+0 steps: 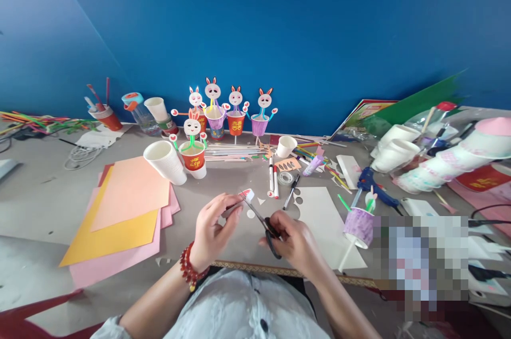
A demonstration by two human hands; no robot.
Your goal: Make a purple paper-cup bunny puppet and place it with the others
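Observation:
My right hand point(295, 240) is closed around the handles of a pair of scissors point(261, 217), whose blades point up and left. The blade tips meet a small white paper piece with a red mark point(248, 193). My left hand point(217, 224), with a red bead bracelet on the wrist, pinches at the left edge of that piece; its fingertips partly hide the grip. Just below the blades a small white paper disc point(250, 214) lies on the table. To the right is a sheet of white paper point(323, 222) with round holes cut from its left edge.
Several paper cups with rabbit heads point(235, 123) stand by the blue wall. Stacked white cups point(163, 160) and coloured paper sheets point(131, 190) are at left. Markers point(275, 179), a glue gun point(377, 187) and a purple cup point(358, 227) lie toward the right.

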